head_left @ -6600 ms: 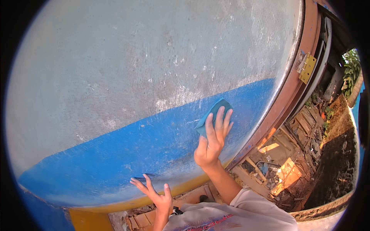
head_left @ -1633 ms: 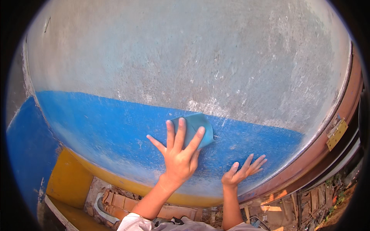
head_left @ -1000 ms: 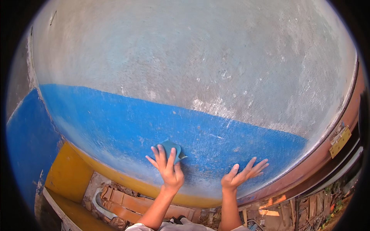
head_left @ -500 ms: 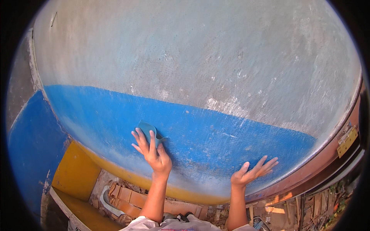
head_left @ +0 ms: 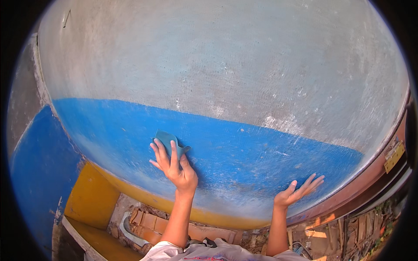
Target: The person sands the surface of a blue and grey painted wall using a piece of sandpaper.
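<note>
Leftward, side wall (head_left: 41,161): painted blue, met at the corner by the left end of the blue band (head_left: 244,150).
Yellow panel (head_left: 93,195): seen below the blue band's left end.
Curved white piece (head_left: 125,228): laid on the ground below the blue band, beside orange-brown boards (head_left: 159,226).
Blue-green sheet (head_left: 166,140): held against the blue band, left of its middle, its right edge curled up.
Left hand (head_left: 181,176): clamped on the sheet, which is pressed under spread fingers.
Right hand (head_left: 292,195): opened low before the blue band's right part, fingers extended rightward, thumb apart; whether the paint is touched cannot be told from this angle.
Brass-coloured hinge (head_left: 395,157): fixed to the brown frame (head_left: 348,200) beyond the blue band's right end.
</note>
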Demonstrator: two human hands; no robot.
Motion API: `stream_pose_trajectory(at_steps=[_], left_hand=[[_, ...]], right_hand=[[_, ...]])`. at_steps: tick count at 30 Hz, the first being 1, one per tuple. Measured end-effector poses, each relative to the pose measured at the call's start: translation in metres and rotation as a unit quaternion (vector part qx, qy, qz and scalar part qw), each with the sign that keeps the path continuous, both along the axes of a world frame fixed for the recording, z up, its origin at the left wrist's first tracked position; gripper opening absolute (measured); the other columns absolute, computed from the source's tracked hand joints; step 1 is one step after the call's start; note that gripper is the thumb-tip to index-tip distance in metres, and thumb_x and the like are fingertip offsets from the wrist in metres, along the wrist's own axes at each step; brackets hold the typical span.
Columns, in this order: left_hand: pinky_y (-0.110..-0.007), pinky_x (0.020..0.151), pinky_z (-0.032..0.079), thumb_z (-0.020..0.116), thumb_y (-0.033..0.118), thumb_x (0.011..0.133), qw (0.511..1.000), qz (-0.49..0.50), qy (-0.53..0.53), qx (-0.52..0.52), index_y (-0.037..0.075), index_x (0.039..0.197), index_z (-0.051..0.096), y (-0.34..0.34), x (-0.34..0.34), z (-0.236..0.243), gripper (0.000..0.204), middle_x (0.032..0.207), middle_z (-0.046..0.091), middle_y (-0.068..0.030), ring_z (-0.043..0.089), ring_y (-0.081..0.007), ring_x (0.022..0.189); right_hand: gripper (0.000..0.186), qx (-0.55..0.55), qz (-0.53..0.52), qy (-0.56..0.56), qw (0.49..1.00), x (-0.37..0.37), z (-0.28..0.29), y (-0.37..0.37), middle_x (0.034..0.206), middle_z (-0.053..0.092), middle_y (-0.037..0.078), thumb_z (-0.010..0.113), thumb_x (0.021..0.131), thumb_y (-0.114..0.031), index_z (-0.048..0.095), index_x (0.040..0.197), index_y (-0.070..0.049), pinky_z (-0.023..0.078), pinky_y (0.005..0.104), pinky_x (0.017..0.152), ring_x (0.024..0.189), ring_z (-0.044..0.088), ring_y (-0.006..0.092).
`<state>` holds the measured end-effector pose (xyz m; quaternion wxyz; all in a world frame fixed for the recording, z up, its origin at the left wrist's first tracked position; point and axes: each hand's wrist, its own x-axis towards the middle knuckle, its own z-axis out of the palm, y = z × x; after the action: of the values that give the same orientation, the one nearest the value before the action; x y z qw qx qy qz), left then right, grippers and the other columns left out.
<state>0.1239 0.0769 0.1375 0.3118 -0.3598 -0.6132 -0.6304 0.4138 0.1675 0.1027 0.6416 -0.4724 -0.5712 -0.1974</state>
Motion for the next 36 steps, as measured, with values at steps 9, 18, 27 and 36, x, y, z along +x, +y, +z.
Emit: stream_pose_trajectory(at_steps=[9, 18, 27, 36], left_hand=[[-0.067, 0.11, -0.007, 0.054, 0.017, 0.094, 0.992, -0.086, 0.016, -0.091, 0.012, 0.129, 0.063, -0.038, -0.022, -0.098, 0.037, 0.155, 0.033, -0.0193, 0.018, -0.0395, 0.147], [-0.067, 0.11, -0.007, 0.056, 0.012, 0.091, 0.958, -0.175, 0.197, -0.111, 0.012, 0.129, 0.063, -0.03, 0.006, -0.026, 0.039, 0.155, 0.032, -0.0202, 0.016, -0.0414, 0.147], [-0.068, 0.109, -0.009, 0.056, 0.009, 0.088, 0.996, -0.062, 0.066, 0.01, 0.014, 0.13, 0.063, -0.016, -0.076, 0.032, 0.042, 0.155, 0.032, -0.0205, 0.013, -0.0427, 0.147], [-0.068, 0.108, -0.012, 0.059, 0.012, 0.089, 0.995, -0.076, -0.061, 0.014, 0.013, 0.127, 0.065, -0.043, -0.099, -0.017, 0.038, 0.155, 0.032, -0.0203, 0.013, -0.0417, 0.148]], right_hand=[[0.059, -0.006, -0.007, -0.014, 1.0, 0.001, 0.004, -0.006, 0.16, 0.014, 0.017, 0.034, 0.103, -0.035, 0.027, 0.152, -0.003, 0.009, 0.0603, 0.117, 0.148, 0.008, 0.038], [0.061, 0.053, 0.108, -0.048, 0.992, -0.088, 0.005, -0.048, 0.159, 0.01, 0.023, 0.043, 0.099, -0.032, 0.024, 0.154, -0.011, 0.011, 0.0639, 0.114, 0.147, 0.007, 0.0438], [0.063, 0.009, 0.054, -0.03, 0.998, -0.134, -0.01, -0.042, 0.159, 0.008, 0.025, 0.042, 0.098, -0.035, 0.025, 0.154, -0.01, 0.009, 0.067, 0.112, 0.146, 0.005, 0.0477], [0.064, 0.049, 0.009, -0.059, 0.997, -0.137, -0.018, -0.036, 0.159, 0.01, 0.025, 0.038, 0.098, -0.037, 0.024, 0.153, -0.006, 0.008, 0.0666, 0.113, 0.146, 0.006, 0.0475]])
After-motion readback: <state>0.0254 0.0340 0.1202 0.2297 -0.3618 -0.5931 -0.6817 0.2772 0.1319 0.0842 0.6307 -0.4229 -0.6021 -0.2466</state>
